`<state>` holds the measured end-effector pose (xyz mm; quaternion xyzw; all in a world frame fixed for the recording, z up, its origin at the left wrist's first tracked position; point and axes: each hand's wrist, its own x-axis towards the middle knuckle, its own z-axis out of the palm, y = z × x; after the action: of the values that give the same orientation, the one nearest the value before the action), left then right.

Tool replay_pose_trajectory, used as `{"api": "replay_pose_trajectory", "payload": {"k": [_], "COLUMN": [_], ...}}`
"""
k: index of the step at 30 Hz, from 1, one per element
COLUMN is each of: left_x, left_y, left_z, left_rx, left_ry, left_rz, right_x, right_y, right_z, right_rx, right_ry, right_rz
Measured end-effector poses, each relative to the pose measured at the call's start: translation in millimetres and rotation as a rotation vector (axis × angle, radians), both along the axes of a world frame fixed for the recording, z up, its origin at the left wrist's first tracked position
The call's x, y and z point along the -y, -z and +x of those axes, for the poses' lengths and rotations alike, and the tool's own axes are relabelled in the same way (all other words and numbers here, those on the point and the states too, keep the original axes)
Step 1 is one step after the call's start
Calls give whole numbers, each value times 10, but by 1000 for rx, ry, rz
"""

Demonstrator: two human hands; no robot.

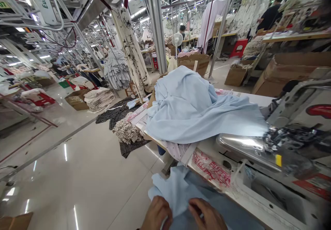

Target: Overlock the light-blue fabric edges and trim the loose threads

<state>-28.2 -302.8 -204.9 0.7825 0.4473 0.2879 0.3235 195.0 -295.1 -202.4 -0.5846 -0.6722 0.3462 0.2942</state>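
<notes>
At the bottom of the view, a piece of light blue fabric [178, 188] hangs below the front edge of the sewing table. My left hand [157, 212] pinches its left part with curled fingers. My right hand [205, 214] has its thumb and fingers closed on the same cloth a little to the right. Above them a large heap of light blue fabric [186, 102] lies on the table, one flap stretching right to the sewing machine [292, 137]. The lower end of the held cloth runs out of the frame.
Spotted fabric [126, 131] and dark cloth [131, 149] lie on the floor beside the table. A metal post [156, 26] rises behind the heap. Cardboard boxes [289, 71] stand at the right. Patterned fabric [131, 50] hangs from an overhead rail. A person [270, 16] is far back right.
</notes>
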Motion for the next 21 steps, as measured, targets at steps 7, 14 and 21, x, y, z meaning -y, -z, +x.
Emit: {"api": "replay_pose_trajectory", "payload": {"k": [7, 14, 21], "left_x": [50, -340, -290], "left_y": [158, -159, -325], "left_z": [36, 169, 275], "left_rx": [12, -112, 28], "left_ry": [-157, -196, -46], "left_rz": [-141, -272, -228], "right_x": [-52, -28, 150], "right_y": [118, 107, -448], "right_z": [138, 271, 231], "right_rx": [188, 181, -13], "right_ry": [50, -17, 5], "right_rz": [57, 51, 80]}}
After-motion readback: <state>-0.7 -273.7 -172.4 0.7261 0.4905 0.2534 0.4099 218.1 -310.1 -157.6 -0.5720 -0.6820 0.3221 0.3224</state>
